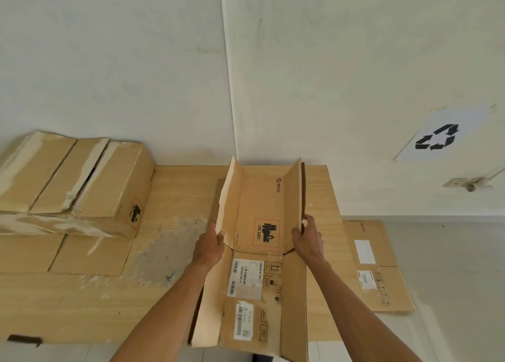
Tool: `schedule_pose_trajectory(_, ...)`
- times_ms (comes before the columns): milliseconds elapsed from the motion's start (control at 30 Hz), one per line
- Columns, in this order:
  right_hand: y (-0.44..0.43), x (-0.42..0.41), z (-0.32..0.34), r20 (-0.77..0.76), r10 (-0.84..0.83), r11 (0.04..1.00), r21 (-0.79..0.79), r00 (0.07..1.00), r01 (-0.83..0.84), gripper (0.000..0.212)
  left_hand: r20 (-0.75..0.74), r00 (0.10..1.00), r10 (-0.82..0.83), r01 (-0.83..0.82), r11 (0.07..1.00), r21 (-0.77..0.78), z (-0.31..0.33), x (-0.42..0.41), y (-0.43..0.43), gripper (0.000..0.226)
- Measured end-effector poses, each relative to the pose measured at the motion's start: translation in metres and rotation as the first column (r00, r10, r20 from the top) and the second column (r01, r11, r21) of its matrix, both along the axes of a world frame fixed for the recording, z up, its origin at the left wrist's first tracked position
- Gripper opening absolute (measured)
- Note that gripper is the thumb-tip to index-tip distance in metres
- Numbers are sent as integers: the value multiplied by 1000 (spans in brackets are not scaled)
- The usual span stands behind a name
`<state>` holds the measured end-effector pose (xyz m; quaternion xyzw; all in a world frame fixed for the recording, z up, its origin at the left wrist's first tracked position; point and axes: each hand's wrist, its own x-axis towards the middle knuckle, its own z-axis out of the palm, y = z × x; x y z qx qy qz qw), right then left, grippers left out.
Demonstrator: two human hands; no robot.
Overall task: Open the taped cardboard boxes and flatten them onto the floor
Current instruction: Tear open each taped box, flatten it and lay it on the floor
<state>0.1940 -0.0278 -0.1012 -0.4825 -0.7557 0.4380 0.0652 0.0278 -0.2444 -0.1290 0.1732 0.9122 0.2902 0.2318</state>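
Opened box [257, 293]: lies on the desk [177, 197], overhanging its near edge, two side flaps upright.
Left hand [210, 248]: fingers curled round the left flap [231, 197] at its lower edge.
Right hand [308, 238]: pinches the right flap [293, 195] near its base.
Risk: an uneven pull could tear a crease, and the overhanging box might slide off.
Taped box [82, 186]: far left on the desk, not yet flattened.

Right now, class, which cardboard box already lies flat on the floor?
The labelled box far right, beside the wooden surface. The held box has flaps raised; the left box stands unflattened.
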Motion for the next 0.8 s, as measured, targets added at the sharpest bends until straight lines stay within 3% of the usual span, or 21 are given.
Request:
schedule_pose_trajectory(300,-24,33,50,-152,20,998,62,988,-11,48,-119,993,-11,21,996,87,27,32,-8,17)
schedule_pose_trajectory(500,-13,78,65,-138,-57,979,188,989,83,46,-101,994,-32,48,987,156,30,72,4,16)
schedule_pose_trajectory(800,51,147,64,-110,-70,980,179,991,89,52,-113,989,-97,114,982,153,28,119,75,14)
